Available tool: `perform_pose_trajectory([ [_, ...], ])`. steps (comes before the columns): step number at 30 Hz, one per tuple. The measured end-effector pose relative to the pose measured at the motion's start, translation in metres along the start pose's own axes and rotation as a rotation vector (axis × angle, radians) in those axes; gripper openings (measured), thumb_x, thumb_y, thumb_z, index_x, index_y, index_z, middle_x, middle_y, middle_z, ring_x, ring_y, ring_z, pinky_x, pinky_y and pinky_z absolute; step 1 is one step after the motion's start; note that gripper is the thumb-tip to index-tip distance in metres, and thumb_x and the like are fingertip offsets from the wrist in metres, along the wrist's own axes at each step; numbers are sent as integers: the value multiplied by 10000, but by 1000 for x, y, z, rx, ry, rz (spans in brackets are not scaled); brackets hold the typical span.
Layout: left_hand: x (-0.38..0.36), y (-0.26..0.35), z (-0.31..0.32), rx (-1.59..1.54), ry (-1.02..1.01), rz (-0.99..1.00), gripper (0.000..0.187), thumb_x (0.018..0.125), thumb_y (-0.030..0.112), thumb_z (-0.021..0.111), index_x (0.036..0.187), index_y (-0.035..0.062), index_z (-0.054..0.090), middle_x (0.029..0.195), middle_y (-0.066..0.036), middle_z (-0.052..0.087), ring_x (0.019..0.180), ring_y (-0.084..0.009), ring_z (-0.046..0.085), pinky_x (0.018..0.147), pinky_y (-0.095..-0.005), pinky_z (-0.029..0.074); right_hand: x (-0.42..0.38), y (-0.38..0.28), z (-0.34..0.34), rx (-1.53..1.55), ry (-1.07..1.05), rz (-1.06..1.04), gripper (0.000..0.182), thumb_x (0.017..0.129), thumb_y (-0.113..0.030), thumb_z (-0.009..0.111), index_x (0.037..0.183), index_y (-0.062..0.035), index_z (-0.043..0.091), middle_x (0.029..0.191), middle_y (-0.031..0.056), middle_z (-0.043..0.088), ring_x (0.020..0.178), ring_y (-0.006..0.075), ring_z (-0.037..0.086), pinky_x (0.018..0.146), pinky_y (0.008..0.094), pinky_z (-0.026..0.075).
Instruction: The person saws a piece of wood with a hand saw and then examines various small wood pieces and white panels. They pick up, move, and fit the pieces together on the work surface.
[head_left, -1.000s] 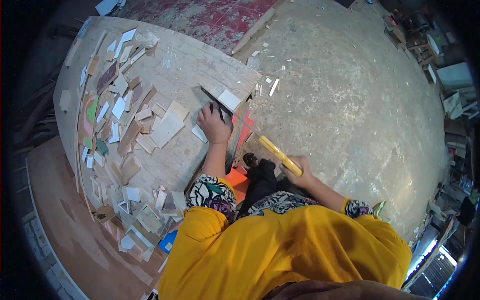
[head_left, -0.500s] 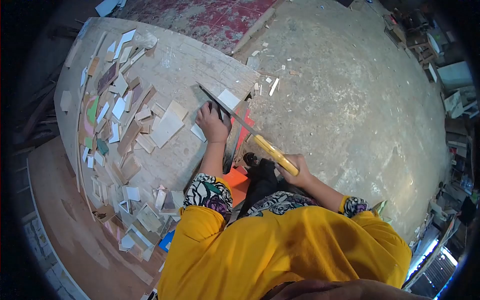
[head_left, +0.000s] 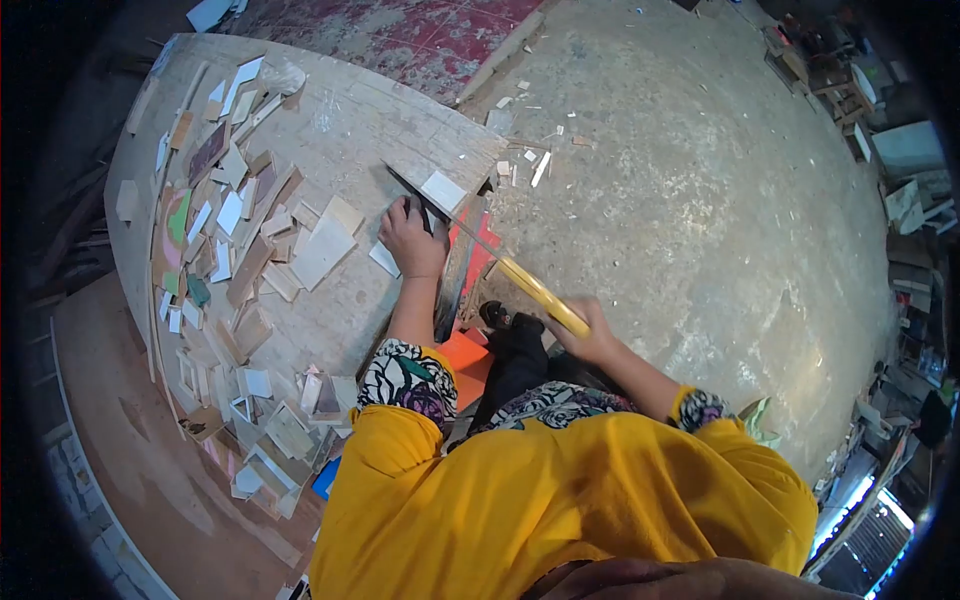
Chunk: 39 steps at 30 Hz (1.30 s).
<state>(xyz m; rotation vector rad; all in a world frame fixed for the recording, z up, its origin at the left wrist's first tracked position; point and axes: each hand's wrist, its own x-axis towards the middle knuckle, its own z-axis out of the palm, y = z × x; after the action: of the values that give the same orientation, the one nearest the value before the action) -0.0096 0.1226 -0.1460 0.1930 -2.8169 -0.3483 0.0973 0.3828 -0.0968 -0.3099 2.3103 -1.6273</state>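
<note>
R hand: grip clamped on yellow handle of saw; blade slants across edge of desk, betw. L hand & white pc.. White pc. near desk corner, right by blade, contact unclear. L hand on desk near edge, fingers over dark item; can't tell if grip is closed on it. Wood scraps strewn on desk, incl. near L hand; orange item below desk edge
</note>
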Motion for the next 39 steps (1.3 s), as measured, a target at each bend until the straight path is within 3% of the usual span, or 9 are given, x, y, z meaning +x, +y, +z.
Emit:
perform_pose_trajectory([
  [4, 5, -5, 5, -13, -20, -23, 456, 635, 218, 669, 1058, 57, 610, 1140, -98, 475, 1076, -300, 437, 900, -465, 342, 65, 3, 27, 14, 14, -47, 150, 761, -154, 642, 856, -41, 614, 688, 191, 572, 599, 355, 567, 552, 381, 440],
  [7, 3, -9, 12, 21, 12, -30, 446, 628, 225, 675, 1036, 54, 617, 1134, -100, 482, 1076, -298, 441, 892, -461, 348, 49, 7, 15, 54, -29, -128, 170, 763, -163, 642, 888, -48, 628, 698, 193, 579, 617, 354, 577, 564, 376, 449],
  [12, 2, 3, -5, -1, 13, -15, 421, 628, 215, 669, 1013, 50, 619, 1105, -104, 495, 1069, -297, 448, 882, -453, 355, 2, 6, 0, 3, -31, -49, 201, 748, -168, 642, 910, -50, 637, 730, 200, 588, 644, 344, 591, 601, 357, 465],
  [17, 6, 1, -1, 12, -10, -52, 431, 623, 213, 676, 1018, 51, 615, 1111, -100, 489, 1071, -300, 440, 880, -450, 351, 74, 3, 29, -5, -62, 0, 208, 745, -146, 632, 933, -58, 640, 715, 194, 587, 661, 348, 600, 601, 369, 465],
  [19, 2, 2, -2, 35, -36, -76, 435, 621, 215, 679, 1019, 50, 614, 1111, -99, 488, 1071, -300, 439, 880, -448, 348, 68, 1, 26, -23, -69, -92, 172, 751, -148, 625, 890, -48, 631, 710, 190, 584, 644, 334, 601, 589, 369, 458],
  [25, 2, 4, -4, -18, 26, -23, 455, 610, 180, 665, 1044, 52, 612, 1113, -93, 490, 1071, -301, 434, 895, -459, 334, 3, -3, -4, 33, 1, -47, 140, 771, -155, 610, 792, -21, 580, 672, 183, 560, 593, 296, 582, 566, 373, 436],
  [31, 5, 3, -4, -21, -10, -51, 494, 601, 194, 677, 1070, 57, 604, 1104, -84, 495, 1071, -292, 435, 893, -448, 331, 73, 7, 26, -33, -98, -62, 163, 794, -178, 604, 862, -30, 613, 707, 187, 580, 633, 291, 615, 588, 358, 459],
  [36, 4, 6, -4, -2, 56, -47, 482, 602, 180, 674, 1063, 61, 603, 1099, -86, 495, 1073, -294, 437, 895, -436, 336, -16, 2, -15, 29, -96, 6, 121, 774, -113, 615, 872, -43, 625, 725, 199, 590, 616, 320, 603, 580, 349, 467],
  [39, 1, 4, -5, -20, 29, -23, 470, 608, 188, 679, 1056, 68, 605, 1100, -85, 495, 1070, -293, 439, 889, -434, 343, 2, 1, -3, 2, -44, 11, 121, 759, -133, 626, 866, -76, 633, 686, 178, 584, 608, 331, 596, 573, 344, 464],
])
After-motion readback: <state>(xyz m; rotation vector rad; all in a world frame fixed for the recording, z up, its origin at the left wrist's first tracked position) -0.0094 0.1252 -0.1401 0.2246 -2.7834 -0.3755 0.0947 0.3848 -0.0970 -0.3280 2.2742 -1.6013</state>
